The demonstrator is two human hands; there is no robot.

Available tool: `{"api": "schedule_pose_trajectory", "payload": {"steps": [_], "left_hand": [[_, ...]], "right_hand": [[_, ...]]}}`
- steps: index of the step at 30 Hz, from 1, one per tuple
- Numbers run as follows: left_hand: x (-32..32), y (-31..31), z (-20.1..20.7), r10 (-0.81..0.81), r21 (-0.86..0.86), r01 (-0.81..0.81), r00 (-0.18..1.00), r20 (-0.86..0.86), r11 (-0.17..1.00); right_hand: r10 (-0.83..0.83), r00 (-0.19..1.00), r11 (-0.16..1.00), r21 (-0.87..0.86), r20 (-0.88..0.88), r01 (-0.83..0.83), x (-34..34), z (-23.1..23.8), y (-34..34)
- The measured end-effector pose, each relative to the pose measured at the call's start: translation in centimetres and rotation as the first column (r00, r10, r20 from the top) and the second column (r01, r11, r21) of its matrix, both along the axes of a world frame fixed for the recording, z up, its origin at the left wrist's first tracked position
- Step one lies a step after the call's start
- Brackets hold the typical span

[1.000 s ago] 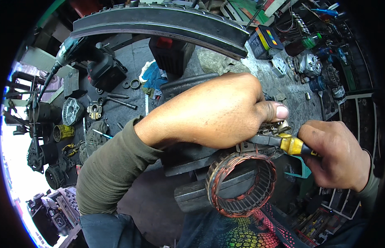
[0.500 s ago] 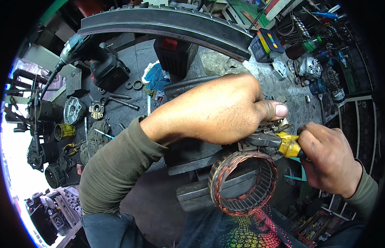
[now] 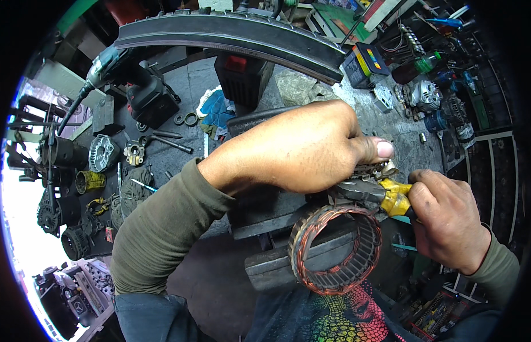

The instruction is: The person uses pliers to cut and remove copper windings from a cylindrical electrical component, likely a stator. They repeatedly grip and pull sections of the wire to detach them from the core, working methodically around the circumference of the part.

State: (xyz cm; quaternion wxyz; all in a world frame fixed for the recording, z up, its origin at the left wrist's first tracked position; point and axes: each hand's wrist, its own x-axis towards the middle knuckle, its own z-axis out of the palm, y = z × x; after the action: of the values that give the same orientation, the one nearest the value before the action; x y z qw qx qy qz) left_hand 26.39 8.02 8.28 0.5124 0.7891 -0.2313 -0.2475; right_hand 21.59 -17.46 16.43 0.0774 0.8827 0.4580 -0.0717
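My left hand [image 3: 311, 145] is closed, back of the hand upward, with the thumb pointing right. Beneath it lies a metal part with small terminals [image 3: 381, 169], mostly hidden by the hand. My right hand [image 3: 451, 219] is wrapped round a pair of pliers [image 3: 395, 196] with yellow-and-black grips. The jaws point left, up against the metal part just below my left hand. Whether they bite on anything is hidden. A ring-shaped alternator stator [image 3: 365, 273] with copper windings sits nearest me, its top edge close under the jaws.
A dark vise-like block [image 3: 277, 273] stands behind the stator. Across the bench are a cordless impact wrench [image 3: 148, 94], a blue cloth [image 3: 219, 108], a boxed battery [image 3: 363, 64], a bottle [image 3: 416, 67] and alternator housings [image 3: 103, 153]. A long black bar [image 3: 231, 31] spans the top.
My right hand and the pliers have shifted slightly left, and the jaws sit a little closer under my left hand. The left hand keeps its hold; the view has moved slightly.
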Motion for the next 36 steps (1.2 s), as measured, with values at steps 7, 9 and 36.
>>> {"api": "schedule_pose_trajectory", "payload": {"steps": [7,9,36], "left_hand": [[-0.1,0.0,-0.4,0.017,0.007,-0.018,0.999,0.039,1.000],[-0.2,0.0,-0.5,0.031,0.014,-0.031,0.999,0.042,0.999],[-0.7,-0.7,0.4,0.088,0.048,-0.088,0.996,0.010,0.995]], "right_hand": [[0.095,0.977,0.995,-0.025,0.189,-0.092,-0.4,-0.5,0.4],[0.102,0.970,0.995,-0.033,0.222,-0.097,-0.6,-0.5,0.3],[-0.237,0.844,0.970,-0.064,-0.481,0.236,3.0,3.3,2.2]]}}
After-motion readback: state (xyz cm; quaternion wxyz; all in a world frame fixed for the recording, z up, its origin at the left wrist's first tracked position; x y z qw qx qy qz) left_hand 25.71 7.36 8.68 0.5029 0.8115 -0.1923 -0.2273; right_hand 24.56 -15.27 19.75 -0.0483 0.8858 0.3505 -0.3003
